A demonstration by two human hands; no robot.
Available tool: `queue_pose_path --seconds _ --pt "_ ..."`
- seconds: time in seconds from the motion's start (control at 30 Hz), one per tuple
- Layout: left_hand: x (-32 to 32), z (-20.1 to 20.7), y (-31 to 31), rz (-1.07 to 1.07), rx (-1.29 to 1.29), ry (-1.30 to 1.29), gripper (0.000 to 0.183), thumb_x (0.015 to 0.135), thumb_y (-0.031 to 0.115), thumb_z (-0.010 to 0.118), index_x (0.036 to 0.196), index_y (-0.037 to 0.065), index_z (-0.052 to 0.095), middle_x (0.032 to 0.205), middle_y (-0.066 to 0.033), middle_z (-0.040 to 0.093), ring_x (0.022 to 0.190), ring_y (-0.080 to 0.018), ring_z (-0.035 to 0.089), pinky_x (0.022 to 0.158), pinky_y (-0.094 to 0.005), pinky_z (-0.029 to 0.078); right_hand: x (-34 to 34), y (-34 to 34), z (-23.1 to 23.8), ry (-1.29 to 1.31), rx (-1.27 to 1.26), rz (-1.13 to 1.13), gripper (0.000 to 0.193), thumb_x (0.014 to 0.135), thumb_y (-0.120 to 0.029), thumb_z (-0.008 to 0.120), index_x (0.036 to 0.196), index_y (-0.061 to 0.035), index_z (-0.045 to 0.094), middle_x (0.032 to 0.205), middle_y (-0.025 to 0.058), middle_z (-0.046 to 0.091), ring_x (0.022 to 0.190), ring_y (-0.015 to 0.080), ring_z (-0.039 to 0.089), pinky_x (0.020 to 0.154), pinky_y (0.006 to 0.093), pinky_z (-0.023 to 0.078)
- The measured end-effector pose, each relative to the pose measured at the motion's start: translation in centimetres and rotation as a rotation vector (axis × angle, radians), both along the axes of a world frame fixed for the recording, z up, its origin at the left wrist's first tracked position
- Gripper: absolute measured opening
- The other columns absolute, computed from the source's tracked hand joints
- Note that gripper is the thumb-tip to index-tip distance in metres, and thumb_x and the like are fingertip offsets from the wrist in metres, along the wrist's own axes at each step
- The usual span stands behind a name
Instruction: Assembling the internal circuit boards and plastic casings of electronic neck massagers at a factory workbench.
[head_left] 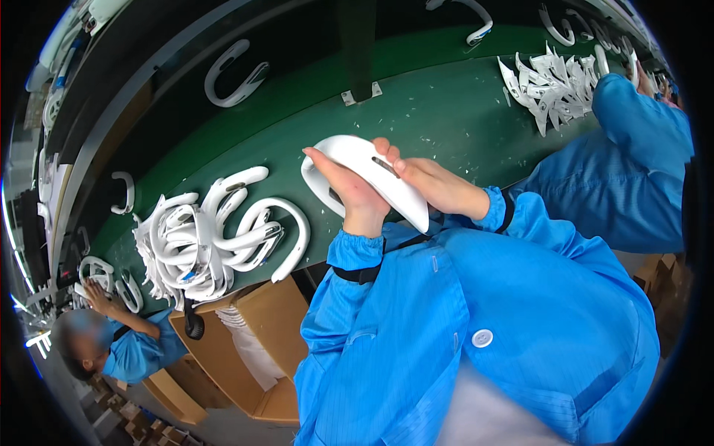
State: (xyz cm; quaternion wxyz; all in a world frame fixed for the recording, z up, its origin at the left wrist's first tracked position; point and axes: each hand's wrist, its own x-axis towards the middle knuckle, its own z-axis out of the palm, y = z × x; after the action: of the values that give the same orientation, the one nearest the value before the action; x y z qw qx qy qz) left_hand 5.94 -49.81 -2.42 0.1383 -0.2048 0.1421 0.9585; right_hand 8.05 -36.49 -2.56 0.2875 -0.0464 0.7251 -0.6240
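Note:
A white, curved, hook-shaped plastic casing (361, 154) with a narrow dark slot is held up above the green bench, in front of my chest. My left hand (348, 189) cups it from the left side, palm showing and most of the fingers hidden behind it. From the right, my right hand (439, 184) grips the casing near the slot, its fingertips wrapped over the edge. To the left of my hands lies a heap of similar white curved casings (294, 245), some with small blue parts.
The green bench (439, 104) carries a pile of white pointed pieces (554, 85) at right. Single casings (236, 78) lie along the dark far strip. An open cardboard box (271, 327) stands below the bench edge. Co-workers in blue sleeves (141, 349) work at both sides.

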Motion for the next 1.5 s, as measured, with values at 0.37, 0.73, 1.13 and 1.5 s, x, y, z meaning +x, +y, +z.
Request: queue_pose_path --seconds 0.37,0.73,1.13,1.5 --pt "1.5 -0.4 0.7 -0.179 -0.454 0.051 0.088 0.075 0.08 0.007 0.085 0.001 0.046 0.061 -0.0125 0.051 0.054 -0.0244 0.05 0.053 -0.0369 0.044 -5.2 -1.9 1.6 0.258 -0.222 -0.212 0.028 0.093 -0.025 0.042 0.103 -0.0014 0.053 0.093 0.007 0.059 0.08 0.0152 0.055 0.07 0.0271 0.046" --pt "3.1 -2.3 2.5 0.005 -0.588 0.14 0.069 0.09 0.061 0.011 0.127 0.009 0.035 0.116 -0.0095 0.048 0.107 -0.0174 0.048 0.091 -0.0284 0.04 -3.8 -3.6 -1.4 0.202 -0.061 -0.16 0.033 0.095 -0.025 0.034 0.091 -0.0002 0.055 0.084 0.0084 0.058 0.078 0.0117 0.055 0.07 0.0256 0.046" --pt "6.0 -7.8 3.8 -0.028 -0.837 0.198 0.067 0.085 0.067 0.011 0.117 0.013 0.034 0.079 -0.0104 0.055 0.057 -0.0185 0.058 0.044 -0.0287 0.049 -1.2 -2.6 -2.4 0.279 -0.18 -0.126 0.032 0.095 -0.026 0.035 0.1 -0.0011 0.056 0.081 0.0098 0.06 0.075 0.0167 0.056 0.068 0.0295 0.045" --pt "6.1 -3.0 2.5 -0.131 -0.548 0.097 0.072 0.087 0.066 0.015 0.119 0.005 0.034 0.106 -0.0156 0.052 0.072 -0.0218 0.061 0.053 -0.0316 0.053 -0.8 -2.6 -2.9 -0.07 -0.314 -0.171 0.025 0.093 -0.02 0.038 0.109 -0.0029 0.047 0.09 0.0108 0.056 0.079 0.02 0.055 0.071 0.03 0.045"
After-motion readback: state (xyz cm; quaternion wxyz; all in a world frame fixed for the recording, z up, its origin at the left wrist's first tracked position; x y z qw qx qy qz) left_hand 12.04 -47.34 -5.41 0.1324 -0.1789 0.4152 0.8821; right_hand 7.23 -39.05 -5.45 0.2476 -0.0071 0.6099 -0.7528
